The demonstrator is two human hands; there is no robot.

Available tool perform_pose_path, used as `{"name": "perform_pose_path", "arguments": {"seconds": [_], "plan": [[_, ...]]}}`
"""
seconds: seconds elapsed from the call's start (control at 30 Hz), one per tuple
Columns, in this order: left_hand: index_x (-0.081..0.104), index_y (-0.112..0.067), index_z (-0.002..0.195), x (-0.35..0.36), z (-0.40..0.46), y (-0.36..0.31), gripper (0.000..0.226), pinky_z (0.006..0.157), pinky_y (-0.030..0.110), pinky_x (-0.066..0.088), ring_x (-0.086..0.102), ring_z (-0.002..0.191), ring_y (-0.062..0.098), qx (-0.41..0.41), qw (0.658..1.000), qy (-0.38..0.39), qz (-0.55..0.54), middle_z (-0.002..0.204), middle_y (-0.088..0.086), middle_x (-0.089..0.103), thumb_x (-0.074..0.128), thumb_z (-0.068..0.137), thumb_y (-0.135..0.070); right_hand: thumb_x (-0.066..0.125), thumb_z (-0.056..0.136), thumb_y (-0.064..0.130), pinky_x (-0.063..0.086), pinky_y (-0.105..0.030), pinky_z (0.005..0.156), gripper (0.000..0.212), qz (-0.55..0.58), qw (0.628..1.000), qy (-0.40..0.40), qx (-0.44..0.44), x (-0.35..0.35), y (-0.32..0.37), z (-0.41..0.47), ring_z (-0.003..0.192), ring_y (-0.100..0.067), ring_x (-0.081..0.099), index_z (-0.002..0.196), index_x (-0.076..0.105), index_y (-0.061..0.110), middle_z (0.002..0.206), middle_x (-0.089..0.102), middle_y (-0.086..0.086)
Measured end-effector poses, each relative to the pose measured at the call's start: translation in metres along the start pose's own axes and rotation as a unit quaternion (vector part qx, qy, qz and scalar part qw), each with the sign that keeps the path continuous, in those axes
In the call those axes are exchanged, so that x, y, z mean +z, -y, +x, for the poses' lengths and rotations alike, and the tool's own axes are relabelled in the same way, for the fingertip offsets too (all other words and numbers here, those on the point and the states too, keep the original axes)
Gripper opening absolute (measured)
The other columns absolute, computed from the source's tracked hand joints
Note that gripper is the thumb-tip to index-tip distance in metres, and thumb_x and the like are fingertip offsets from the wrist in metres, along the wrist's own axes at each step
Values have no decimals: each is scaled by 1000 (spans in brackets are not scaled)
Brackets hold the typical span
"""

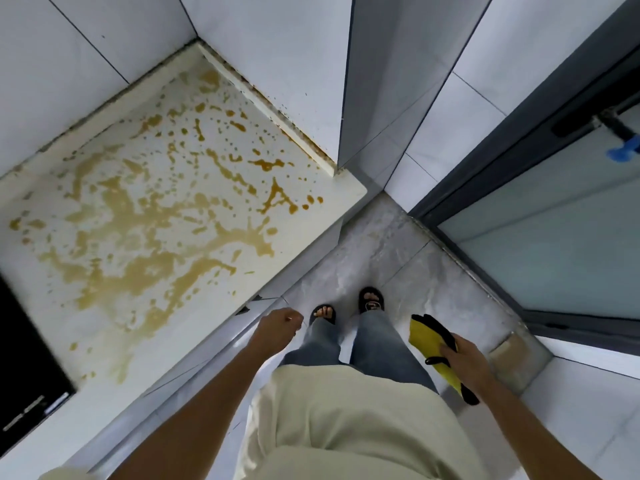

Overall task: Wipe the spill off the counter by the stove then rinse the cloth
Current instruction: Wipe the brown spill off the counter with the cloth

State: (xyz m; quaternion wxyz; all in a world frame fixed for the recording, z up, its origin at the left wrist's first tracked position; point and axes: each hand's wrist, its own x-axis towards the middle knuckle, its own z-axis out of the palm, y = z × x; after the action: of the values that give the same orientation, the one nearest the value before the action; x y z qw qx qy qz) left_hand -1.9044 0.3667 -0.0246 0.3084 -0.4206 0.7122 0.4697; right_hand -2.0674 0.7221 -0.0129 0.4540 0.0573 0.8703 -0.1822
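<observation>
Countertop, pale cream and stone-like (298, 216), fills the left of the head view, running into a corner of white tiled wall (277, 46). Across nearly all of it lies a wide yellow-brown liquid spill (145, 237), thick and pooled through the middle, breaking into scattered drops toward the far corner and the right end. At the lower left edge sits the glossy black stove top (24, 362), its corner touching the counter; spill marks reach close to it. Nothing stands on the counter.

To the right, a dark-framed glass door (540, 237) with a dark handle (588, 124), and a bit of blue material (623, 152) beside it. Below is grey marbled floor tile (398, 244), where the person stands in black open-toed sandals (371, 299), grey trousers and a cream top.

Now the hands. The left hand (277, 329) hangs just off the counter's front edge, fingers curled loosely inward, holding nothing that can be made out and not touching the surface. The right hand (462, 356) is closed around a yellow cloth with black trim (424, 336), gripped at its middle so both ends stick out past the fist. That cloth is low at the person's right side, well apart from the spill.

No containers appear in this view.
</observation>
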Motion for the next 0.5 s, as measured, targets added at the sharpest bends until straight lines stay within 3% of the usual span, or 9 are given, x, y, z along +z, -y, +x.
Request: {"name": "perform_pose_path", "arguments": {"seconds": [0.1,0.2,0.23,0.33,0.43,0.5], "plan": [[70,-23,87,9,12,-36,21,100,47,58,74,102,29,-1,999,-25,-28,108,6,79,55,101,-21,59,101,6,52,-46,91,24,-38,999,30,-9,-36,-1,29,99,-34,66,124,64,1,113,70,-17],[72,-31,88,25,15,-55,24,101,45,59,73,104,28,-32,995,-59,-78,111,3,79,55,102,-22,60,101,6,45,-33,76,27,-85,994,59,-35,-75,11,58,81,-16,63,127,64,4,108,66,-10],[72,-35,88,32,13,-57,26,101,44,59,73,104,28,-45,991,-73,-101,112,3,79,55,103,-22,58,101,5,44,-32,74,27,-102,992,65,-45,-86,16,69,82,-16,63,127,65,5,111,68,-10],[75,-29,102,57,3,-54,23,101,44,60,74,104,27,-98,979,-96,-148,115,4,78,53,106,-23,57,97,2,43,-35,76,29,-142,984,80,-77,-114,44,104,94,-29,62,124,65,4,112,69,-14],[71,-25,92,87,-9,-46,26,97,45,60,74,103,32,-145,968,-122,-167,111,11,79,50,107,-21,58,95,2,47,-37,78,27,-161,974,96,-123,-130,90,127,98,-30,63,118,65,15,115,71,-15],[74,-24,95,96,-14,-52,28,99,45,56,71,109,35,-160,962,-137,-174,117,11,78,49,107,-20,55,96,2,54,-45,90,32,-163,967,101,-168,-131,128,136,103,-34,67,121,69,17,120,73,-14]]}}
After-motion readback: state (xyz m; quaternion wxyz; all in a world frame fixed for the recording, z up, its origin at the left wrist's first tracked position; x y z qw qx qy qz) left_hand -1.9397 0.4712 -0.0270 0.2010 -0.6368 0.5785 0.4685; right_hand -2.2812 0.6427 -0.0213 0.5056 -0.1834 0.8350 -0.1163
